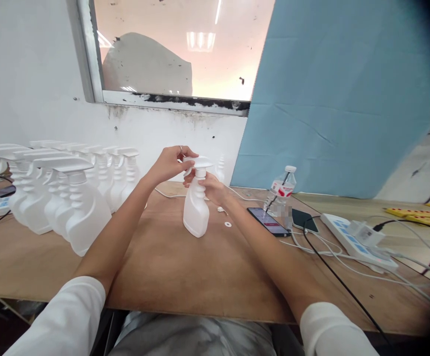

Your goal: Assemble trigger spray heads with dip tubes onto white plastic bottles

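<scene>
A white spray bottle (195, 212) stands upright on the brown table in front of me, with its white trigger head (199, 161) on top. My left hand (170, 164), a ring on one finger, pinches the trigger head from the left. From the right, my right hand (214, 189) wraps its fingers round the bottle's neck just below the head; some fingertips are hidden behind the bottle. A small white ring (228, 224) and a small white piece (221, 209) lie to the bottle's right. Behind my right hand shows a ribbed white shape (220, 169), partly hidden.
Several white spray bottles (87, 207) with trigger heads stand in rows at left. At right are a water bottle (282, 190), a lit phone (269, 221), a dark phone (304, 220), a power strip (359, 242) and loose cables. A wall with a window (185, 101) rises behind.
</scene>
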The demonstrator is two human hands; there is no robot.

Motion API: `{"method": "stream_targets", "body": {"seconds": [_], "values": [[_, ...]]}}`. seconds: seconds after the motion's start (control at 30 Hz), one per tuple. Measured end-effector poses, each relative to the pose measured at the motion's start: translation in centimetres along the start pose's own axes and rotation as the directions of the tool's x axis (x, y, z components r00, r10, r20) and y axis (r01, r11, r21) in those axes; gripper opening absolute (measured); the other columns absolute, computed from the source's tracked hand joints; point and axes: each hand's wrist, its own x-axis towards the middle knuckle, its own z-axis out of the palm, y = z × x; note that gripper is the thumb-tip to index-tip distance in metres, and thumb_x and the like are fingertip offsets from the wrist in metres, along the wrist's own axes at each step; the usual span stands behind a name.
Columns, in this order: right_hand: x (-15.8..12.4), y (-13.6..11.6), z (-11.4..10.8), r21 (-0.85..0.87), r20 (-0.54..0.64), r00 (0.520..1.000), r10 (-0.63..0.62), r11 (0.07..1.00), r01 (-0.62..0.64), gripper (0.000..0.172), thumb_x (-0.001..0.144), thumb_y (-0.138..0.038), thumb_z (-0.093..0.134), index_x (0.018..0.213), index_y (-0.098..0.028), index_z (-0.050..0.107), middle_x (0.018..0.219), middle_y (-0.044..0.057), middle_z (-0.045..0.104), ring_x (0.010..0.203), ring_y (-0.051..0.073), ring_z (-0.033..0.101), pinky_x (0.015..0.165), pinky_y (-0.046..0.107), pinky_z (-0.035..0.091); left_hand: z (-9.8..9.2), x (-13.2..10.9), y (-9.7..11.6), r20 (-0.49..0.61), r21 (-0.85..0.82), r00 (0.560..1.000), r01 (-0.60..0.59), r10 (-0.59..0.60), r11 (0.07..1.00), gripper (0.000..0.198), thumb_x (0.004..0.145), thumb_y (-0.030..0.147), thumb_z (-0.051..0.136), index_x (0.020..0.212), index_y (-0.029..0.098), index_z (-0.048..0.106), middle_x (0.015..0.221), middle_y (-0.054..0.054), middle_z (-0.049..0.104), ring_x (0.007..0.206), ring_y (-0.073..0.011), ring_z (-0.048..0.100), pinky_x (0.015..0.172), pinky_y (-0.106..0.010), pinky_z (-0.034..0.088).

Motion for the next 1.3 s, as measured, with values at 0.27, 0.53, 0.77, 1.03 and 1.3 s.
{"method": "stream_targets", "body": {"seconds": [0.27,0.53,0.77,1.03,1.3], "values": [[0.1,-1.1,-0.4,-0.356,-0.093,0.992,-0.089,0.933,0.05,0.042,0.064,-0.034,0.079,0.099,-0.019,0.061,0.088,0.003,0.067,0.08,0.02,0.064,0.077,0.036,0.051,-0.3,-0.1,0.3,0.03,-0.034,0.999,0.017,-0.016,0.999,0.02,0.078,0.021,0.06,0.094,0.015,0.071,0.089,-0.006,0.07,0.076,-0.0147,0.061,0.072,-0.029,0.049],[-0.2,-0.5,-0.1,-0.154,-0.156,0.984,-0.081,0.986,0.057,0.04,0.064,-0.031,0.082,0.095,-0.018,0.059,0.08,0.004,0.07,0.07,0.021,0.068,0.066,0.037,0.056,-0.2,-0.3,0.4,-0.002,-0.034,1.0,0.01,-0.01,0.999,0.021,0.075,0.019,0.062,0.094,0.015,0.072,0.091,-0.006,0.069,0.073,-0.0134,0.058,0.07,-0.029,0.05],[-0.4,0.1,0.4,0.104,-0.045,0.997,-0.065,0.992,0.069,0.036,0.076,-0.045,0.063,0.1,-0.019,0.057,0.085,0.006,0.069,0.072,0.023,0.067,0.064,0.04,0.056,-0.3,-0.2,0.2,0.019,-0.055,1.0,0.002,-0.001,0.998,0.022,0.078,0.02,0.06,0.096,0.016,0.072,0.085,-0.005,0.069,0.074,-0.0141,0.059,0.072,-0.03,0.049],[-0.4,0.3,1.0,0.128,-0.108,0.992,-0.067,0.989,0.081,0.039,0.072,-0.034,0.071,0.102,-0.024,0.048,0.076,-0.002,0.064,0.06,0.016,0.062,0.056,0.032,0.053,-0.3,0.0,-0.1,0.03,-0.085,1.0,0.006,-0.003,0.996,0.022,0.079,0.022,0.061,0.096,0.014,0.071,0.068,-0.002,0.062,0.068,-0.0135,0.056,0.071,-0.029,0.046],[-0.3,0.3,1.4,0.174,-0.132,0.989,-0.064,0.981,0.087,0.031,0.074,-0.028,0.066,0.097,-0.024,0.044,0.074,-0.003,0.063,0.058,0.014,0.059,0.054,0.03,0.052,-0.6,0.0,-0.1,0.039,-0.082,0.999,0.041,-0.038,0.996,0.02,0.079,0.02,0.063,0.096,0.012,0.07,0.073,-0.003,0.064,0.07,-0.0126,0.056,0.07,-0.028,0.046]]}}
